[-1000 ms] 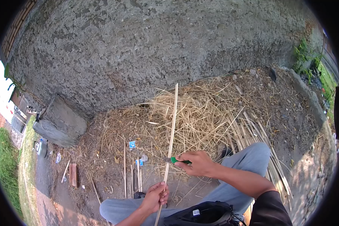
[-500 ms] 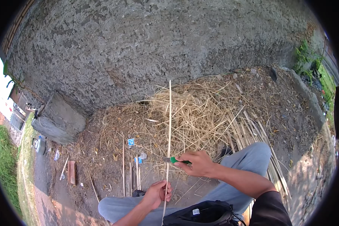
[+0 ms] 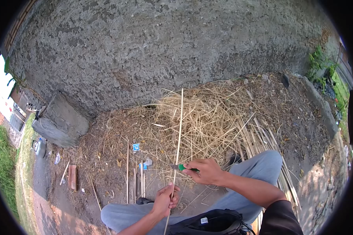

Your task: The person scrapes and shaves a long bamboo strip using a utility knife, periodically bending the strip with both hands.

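Observation:
A long, thin bamboo strip (image 3: 180, 129) stands nearly upright in front of me, its top leaning slightly right. Low on it, my left hand (image 3: 166, 200) is closed around the strip. My right hand (image 3: 203, 171) grips a green-handled knife (image 3: 181, 167), whose short grey blade meets the strip just above my left hand. Behind the strip lies a heap of pale shavings (image 3: 204, 121).
Split bamboo strips (image 3: 259, 137) lie beside my right knee. More thin sticks (image 3: 128, 172), blue packets (image 3: 136, 147) and a reddish-brown block (image 3: 72, 177) lie to the left. A rough wall (image 3: 176, 43) and a concrete block (image 3: 62, 119) stand beyond. A black bag (image 3: 208, 226) is at my lap.
The strip's top has tilted to the right and dropped slightly. My left hand has moved up a little, closer to the knife. My right hand is almost where it was.

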Motion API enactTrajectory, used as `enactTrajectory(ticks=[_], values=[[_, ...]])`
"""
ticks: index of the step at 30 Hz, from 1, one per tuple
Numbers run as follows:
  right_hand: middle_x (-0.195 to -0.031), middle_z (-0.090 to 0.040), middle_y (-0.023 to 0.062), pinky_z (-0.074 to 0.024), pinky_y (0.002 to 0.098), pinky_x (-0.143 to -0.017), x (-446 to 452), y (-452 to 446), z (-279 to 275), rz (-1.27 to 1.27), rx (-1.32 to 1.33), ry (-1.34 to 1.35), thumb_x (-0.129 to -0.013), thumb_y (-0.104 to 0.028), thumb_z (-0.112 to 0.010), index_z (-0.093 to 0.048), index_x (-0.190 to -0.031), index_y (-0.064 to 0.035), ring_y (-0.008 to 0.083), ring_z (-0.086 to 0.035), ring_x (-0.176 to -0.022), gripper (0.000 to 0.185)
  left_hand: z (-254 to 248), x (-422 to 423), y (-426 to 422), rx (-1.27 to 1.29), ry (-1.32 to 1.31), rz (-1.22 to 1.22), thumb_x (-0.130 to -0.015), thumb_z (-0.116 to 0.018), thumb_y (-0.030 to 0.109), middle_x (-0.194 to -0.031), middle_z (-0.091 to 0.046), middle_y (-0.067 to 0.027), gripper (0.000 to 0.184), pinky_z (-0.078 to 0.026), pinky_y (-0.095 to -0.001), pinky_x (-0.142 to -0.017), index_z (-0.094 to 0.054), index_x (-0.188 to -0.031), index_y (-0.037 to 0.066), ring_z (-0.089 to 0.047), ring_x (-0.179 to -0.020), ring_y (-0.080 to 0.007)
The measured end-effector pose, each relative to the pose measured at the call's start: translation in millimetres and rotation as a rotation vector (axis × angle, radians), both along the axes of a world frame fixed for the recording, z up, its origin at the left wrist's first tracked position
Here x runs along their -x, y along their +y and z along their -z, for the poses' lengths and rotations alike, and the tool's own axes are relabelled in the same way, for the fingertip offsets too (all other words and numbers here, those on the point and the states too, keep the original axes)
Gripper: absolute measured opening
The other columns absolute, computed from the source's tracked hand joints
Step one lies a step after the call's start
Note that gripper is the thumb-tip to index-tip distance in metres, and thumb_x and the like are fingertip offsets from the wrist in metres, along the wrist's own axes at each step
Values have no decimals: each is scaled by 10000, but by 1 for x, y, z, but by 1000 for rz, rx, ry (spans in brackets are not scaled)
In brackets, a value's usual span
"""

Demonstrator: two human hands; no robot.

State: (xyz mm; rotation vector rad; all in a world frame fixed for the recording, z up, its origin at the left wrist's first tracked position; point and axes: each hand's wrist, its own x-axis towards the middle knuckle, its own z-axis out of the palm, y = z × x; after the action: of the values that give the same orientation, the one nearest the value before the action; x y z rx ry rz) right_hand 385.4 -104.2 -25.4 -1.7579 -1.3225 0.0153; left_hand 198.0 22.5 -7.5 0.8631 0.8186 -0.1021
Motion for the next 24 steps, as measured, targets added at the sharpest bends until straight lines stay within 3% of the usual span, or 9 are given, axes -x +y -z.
enactTrajectory(ticks=[3,7,15,19,24], values=[[-804,-716,74,-472,334,-436,0,2,5,-11,-12,-27,-857,-261,-729,-693,-849,-66,228,-628,-520,199,-12,-2,0,-131,26,41,-1055,-392,357,-525,-336,20,374,-273,-235,-426,-541,-965,27,-295,-437,-88],[-825,-720,68,-479,326,-438,2,3,1,-27,-17,-55,-850,-232,-734,-686,-837,-64,221,-639,-540,176,11,3,5,-128,-1,5,-1052,-404,353,-506,-326,23,360,-316,-264,-456,-538,-945,37,-303,-432,-94],[-824,-717,58,-480,328,-432,3,6,11,-12,17,-90,-839,-236,-739,-689,-844,-68,220,-637,-527,175,18,1,9,36,-41,9,-1035,-427,289,-707,-463,-33,275,-349,-265,-499,-513,-882,77,-429,-558,-142],[-796,-714,70,-492,346,-451,3,9,11,-24,31,-60,-879,-292,-683,-687,-906,-103,232,-638,-526,191,28,0,13,75,-5,-62,-1027,-462,277,-711,-482,-18,249,-363,-249,-461,-522,-903,70,-454,-548,-118],[-822,-719,66,-496,334,-453,6,11,7,-9,58,-58,-860,-263,-715,-684,-862,-83,232,-642,-534,183,29,-3,14,124,6,-71,-1016,-481,303,-693,-449,10,241,-329,-227,-443,-515,-899,94,-435,-556,-105]])
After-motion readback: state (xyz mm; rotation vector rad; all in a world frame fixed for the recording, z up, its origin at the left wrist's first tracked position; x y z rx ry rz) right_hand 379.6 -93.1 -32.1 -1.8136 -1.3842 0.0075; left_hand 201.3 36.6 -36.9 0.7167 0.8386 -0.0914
